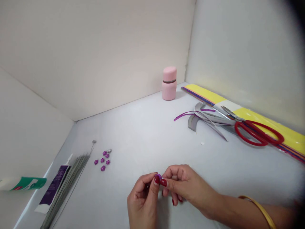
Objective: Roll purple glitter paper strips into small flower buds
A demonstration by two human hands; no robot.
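Observation:
My left hand (145,198) is closed, its thumb and forefinger pinching a small purple star (159,176) near the bottom middle. From the right, my right hand (182,184) pinches the same star between thumb and forefinger, its other fingers curled below. The fingertips of both hands touch around the star and partly cover it. Several finished-looking purple stars (102,160) lie in a loose group on the white table to the left, with a small silver piece (109,151) beside them.
At left lie a bundle of thin wires (68,187) and a purple glue tube (54,187). A pink bottle (169,84) stands at the back. Red-handled scissors (259,132), grey and purple paper strips (212,119) and yellow packaged sheets (269,121) lie at right.

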